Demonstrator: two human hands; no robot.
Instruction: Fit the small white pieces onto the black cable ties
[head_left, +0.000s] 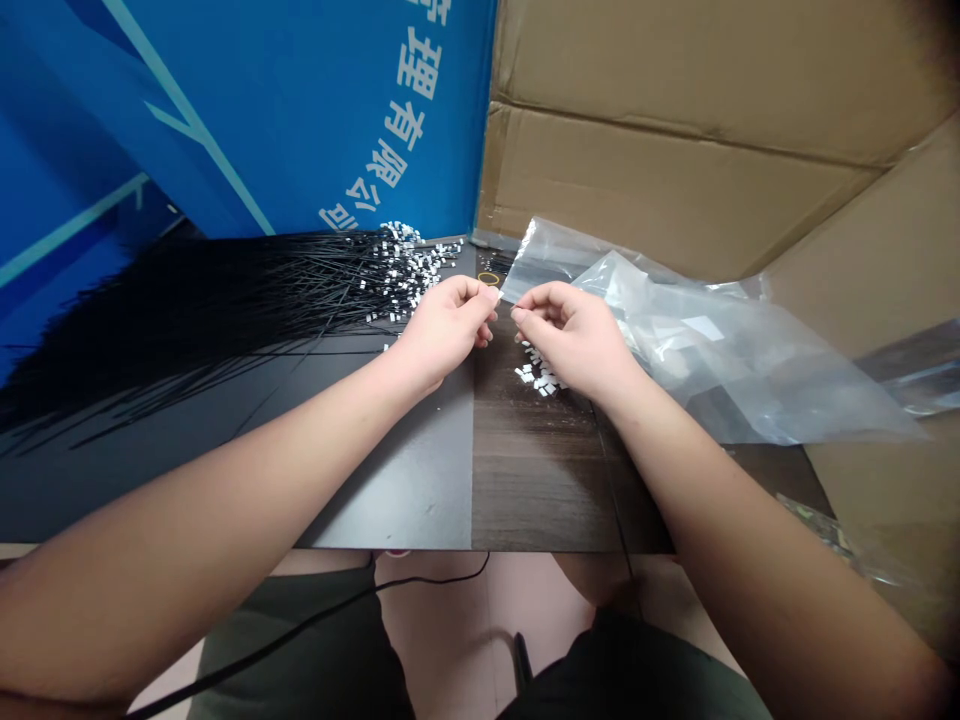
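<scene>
Near the middle of the table, my left hand [452, 322] pinches a small white piece [498, 294] between thumb and forefinger. Just to its right, my right hand [574, 335] has thumb and forefinger pressed together on the end of a thin black strand [613, 480], which seems to run down under the hand past the table's front edge. The fingertips of the two hands are close but apart. Small white pieces [541, 376] lie loose beneath my right hand. To the left is a big bundle of black strands [187, 300] with white pieces at their right ends.
Clear plastic bags [757, 350] lie on the right of the dark table [540, 480]. A yellow rubber band [488, 279] sits behind my hands. A blue panel [300, 110] and cardboard [675, 170] stand at the back. A black cable [322, 615] crosses below the table edge.
</scene>
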